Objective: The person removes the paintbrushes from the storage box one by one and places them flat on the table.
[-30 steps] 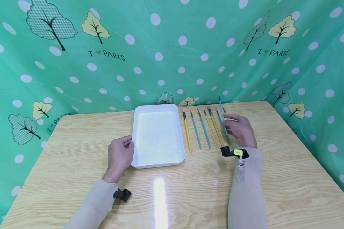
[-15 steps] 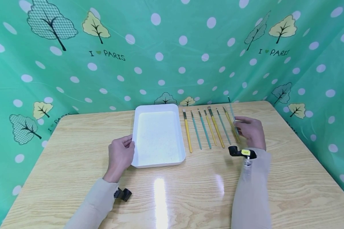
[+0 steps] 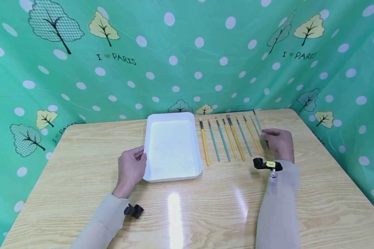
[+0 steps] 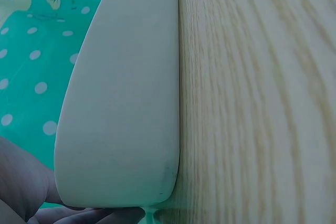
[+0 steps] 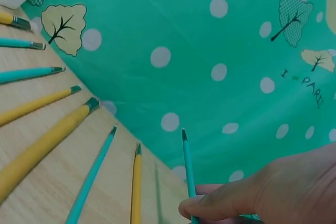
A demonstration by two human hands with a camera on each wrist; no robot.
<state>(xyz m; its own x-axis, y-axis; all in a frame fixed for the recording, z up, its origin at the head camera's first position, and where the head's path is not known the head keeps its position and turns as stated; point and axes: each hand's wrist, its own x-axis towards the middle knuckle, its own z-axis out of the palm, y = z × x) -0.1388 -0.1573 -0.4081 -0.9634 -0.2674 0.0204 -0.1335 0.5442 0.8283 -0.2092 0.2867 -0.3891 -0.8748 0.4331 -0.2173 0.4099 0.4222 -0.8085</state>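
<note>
A slim teal paintbrush (image 3: pixel 257 119) is pinched between the thumb and fingers of my right hand (image 3: pixel 280 142). Its dark tip points away toward the curtain, raised a little over the table, with a shadow beside it. In the right wrist view, the teal paintbrush (image 5: pixel 187 158) rises from the fingertips, its lower end hidden by the hand. My left hand (image 3: pixel 131 168) holds the left wall of a white rectangular tray (image 3: pixel 149 178). The left wrist view shows fingers against the tray's side (image 4: pixel 118 103). Nearest the right hand lies a yellow paintbrush (image 3: pixel 252 135).
Several yellow and teal paintbrushes lie in a row right of the tray, including a thick yellow one (image 3: pixel 236 138) and a teal one (image 3: pixel 244 137). The wooden table (image 3: pixel 218 207) ends at a green dotted curtain (image 3: pixel 156 76) behind and at the sides.
My right hand has moved right with the teal paintbrush, past the yellow paintbrush at the row's right end, and lower toward the table. The left hand and tray stay put.
</note>
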